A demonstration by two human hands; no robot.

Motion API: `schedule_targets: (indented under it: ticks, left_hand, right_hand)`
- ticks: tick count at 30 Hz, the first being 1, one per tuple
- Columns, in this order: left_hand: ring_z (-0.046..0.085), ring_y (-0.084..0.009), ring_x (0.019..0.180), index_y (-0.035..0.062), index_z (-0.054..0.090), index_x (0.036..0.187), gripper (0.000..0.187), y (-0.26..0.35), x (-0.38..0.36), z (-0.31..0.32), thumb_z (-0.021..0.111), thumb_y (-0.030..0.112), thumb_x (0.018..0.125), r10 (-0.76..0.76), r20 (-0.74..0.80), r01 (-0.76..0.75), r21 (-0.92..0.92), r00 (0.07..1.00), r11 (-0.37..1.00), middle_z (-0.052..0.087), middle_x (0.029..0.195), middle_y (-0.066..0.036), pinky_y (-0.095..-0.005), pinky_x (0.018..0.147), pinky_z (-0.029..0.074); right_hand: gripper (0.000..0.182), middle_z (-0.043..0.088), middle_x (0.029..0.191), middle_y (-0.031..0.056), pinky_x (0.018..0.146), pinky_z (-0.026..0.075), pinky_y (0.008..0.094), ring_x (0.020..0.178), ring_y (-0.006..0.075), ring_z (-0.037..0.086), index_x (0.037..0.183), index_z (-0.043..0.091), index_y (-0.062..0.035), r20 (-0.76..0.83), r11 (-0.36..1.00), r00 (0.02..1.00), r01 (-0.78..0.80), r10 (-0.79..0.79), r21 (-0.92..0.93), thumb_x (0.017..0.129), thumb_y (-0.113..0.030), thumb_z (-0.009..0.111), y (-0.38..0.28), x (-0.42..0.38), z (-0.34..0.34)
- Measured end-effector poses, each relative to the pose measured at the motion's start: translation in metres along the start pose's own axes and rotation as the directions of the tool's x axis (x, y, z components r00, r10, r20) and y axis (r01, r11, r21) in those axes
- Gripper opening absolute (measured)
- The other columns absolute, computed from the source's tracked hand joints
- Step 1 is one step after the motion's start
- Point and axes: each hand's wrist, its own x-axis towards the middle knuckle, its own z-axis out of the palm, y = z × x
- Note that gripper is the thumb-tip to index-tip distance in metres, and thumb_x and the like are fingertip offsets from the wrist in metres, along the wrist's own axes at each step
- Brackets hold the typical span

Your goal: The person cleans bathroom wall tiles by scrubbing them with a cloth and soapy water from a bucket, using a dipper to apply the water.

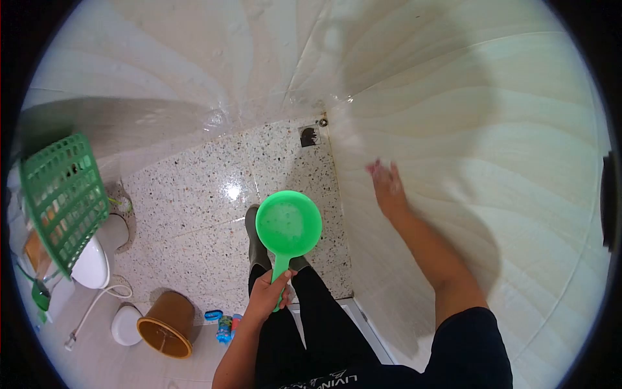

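Observation:
A bright green water dipper (311, 228) is held out over the floor, its round bowl pointing away from me and some whitish, foamy liquid inside. Wrapped round its handle is my left hand (265, 295). Out to the right, my right hand (389, 189) is raised close to the pale wall (447, 123), slightly blurred, with its fingers apart and nothing in them. Below the dipper show my dark boots (254, 236), standing on the speckled floor.
A drain (310, 136) lies in the far floor corner. To the left are a green plastic basket (65, 198), a white toilet (92, 266), a hose sprayer (70, 341) and a brown bucket (175, 311). Blue bottles (224, 329) stand near the bucket. The speckled floor (194, 220) looks wet.

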Motion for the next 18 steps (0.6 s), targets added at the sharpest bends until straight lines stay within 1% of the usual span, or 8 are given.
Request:
schedule_targets:
  ticks: [1, 4, 6, 8, 11, 15, 16, 18]
  left_hand:
    - [0.042, -0.0079, 0.039, -0.0001, 0.06, 0.098, 0.031, 0.003, -0.002, 0.002, 0.053, 0.029, 0.092, 0.006, -0.017, -0.006, -0.001, 1.0, 1.0, 0.045, 0.052, 0.0, -0.0241, 0.043, 0.039]
    - [0.042, -0.008, 0.04, 0.0002, 0.06, 0.098, 0.031, 0.011, -0.014, 0.007, 0.055, 0.03, 0.091, 0.024, -0.023, -0.024, -0.012, 0.999, 1.0, 0.045, 0.053, 0.0, -0.0234, 0.041, 0.037]
    - [0.042, -0.0081, 0.04, 0.0004, 0.06, 0.099, 0.032, 0.018, -0.023, 0.009, 0.055, 0.031, 0.091, 0.047, -0.018, -0.048, -0.032, 0.999, 0.998, 0.045, 0.053, 0.0, -0.0232, 0.041, 0.037]
    - [0.041, -0.008, 0.039, 0.0009, 0.06, 0.1, 0.033, 0.024, -0.035, 0.011, 0.056, 0.031, 0.09, 0.052, 0.005, -0.052, -0.002, 0.999, 0.999, 0.045, 0.053, 0.0, -0.0237, 0.042, 0.039]
    - [0.042, -0.0083, 0.039, 0.0014, 0.06, 0.1, 0.032, 0.037, -0.055, 0.01, 0.056, 0.032, 0.09, 0.065, 0.039, -0.065, 0.012, 0.997, 0.998, 0.045, 0.054, 0.0, -0.0242, 0.044, 0.042]
    - [0.043, -0.0089, 0.038, 0.0013, 0.061, 0.098, 0.032, 0.041, -0.071, 0.007, 0.056, 0.032, 0.09, 0.073, 0.04, -0.077, 0.108, 0.997, 0.991, 0.046, 0.054, 0.0, -0.0245, 0.045, 0.043]
    - [0.043, -0.0092, 0.038, 0.0013, 0.061, 0.098, 0.032, 0.043, -0.075, 0.007, 0.056, 0.032, 0.09, 0.07, 0.054, -0.077, 0.123, 0.996, 0.989, 0.046, 0.054, 0.0, -0.0249, 0.045, 0.044]
    - [0.044, -0.0094, 0.038, 0.0013, 0.061, 0.097, 0.032, 0.052, -0.08, 0.006, 0.056, 0.032, 0.09, 0.076, 0.081, -0.088, 0.156, 0.994, 0.984, 0.046, 0.054, 0.0, -0.0253, 0.045, 0.045]
  right_hand:
    - [0.051, 0.041, 0.134, 0.015, 0.107, 0.027, 0.0418, 0.121, 0.0194, 0.04, 0.132, 0.038, -0.0008, 0.109, 0.85, 0.978, -0.208, 0.178, 0.484, 0.082, -0.008, 0.048, 0.041, 0.019, -0.024]
    - [0.046, 0.035, 0.141, 0.0142, 0.112, 0.019, 0.04, 0.129, 0.0181, 0.033, 0.132, 0.04, 0.0009, 0.157, 0.854, 0.965, -0.26, 0.211, 0.451, 0.088, -0.013, 0.04, 0.071, -0.003, -0.047]
    - [0.045, 0.036, 0.14, 0.0129, 0.111, 0.019, 0.0413, 0.129, 0.0179, 0.034, 0.131, 0.042, 0.0, 0.002, 0.929, 0.981, -0.186, 0.195, 0.32, 0.089, -0.017, 0.041, 0.038, -0.061, -0.042]
    - [0.046, 0.037, 0.139, 0.0127, 0.109, 0.023, 0.042, 0.123, 0.0176, 0.04, 0.131, 0.043, -0.0029, 0.06, 0.865, 0.996, -0.087, 0.065, 0.495, 0.088, -0.018, 0.044, 0.019, -0.112, -0.052]
    - [0.045, 0.039, 0.138, 0.0093, 0.108, 0.024, 0.043, 0.119, 0.0164, 0.043, 0.13, 0.045, -0.0067, 0.249, 0.827, 0.966, -0.191, 0.064, 0.529, 0.087, -0.021, 0.045, 0.054, -0.12, -0.064]
    - [0.051, 0.038, 0.139, 0.004, 0.108, 0.025, 0.0434, 0.115, 0.014, 0.044, 0.134, 0.04, -0.0106, 0.141, 0.812, 0.879, -0.475, 0.455, 0.341, 0.084, -0.017, 0.05, 0.206, -0.073, -0.106]
    - [0.051, 0.038, 0.139, 0.004, 0.108, 0.025, 0.0434, 0.115, 0.014, 0.044, 0.134, 0.04, -0.0106, 0.151, 0.807, 0.873, -0.486, 0.464, 0.336, 0.084, -0.017, 0.05, 0.224, -0.079, -0.113]
    - [0.058, 0.035, 0.141, 0.005, 0.108, 0.024, 0.0428, 0.119, 0.0139, 0.041, 0.137, 0.036, -0.012, 0.175, 0.659, 0.851, -0.499, 0.495, 0.562, 0.082, -0.012, 0.051, 0.249, -0.093, -0.124]
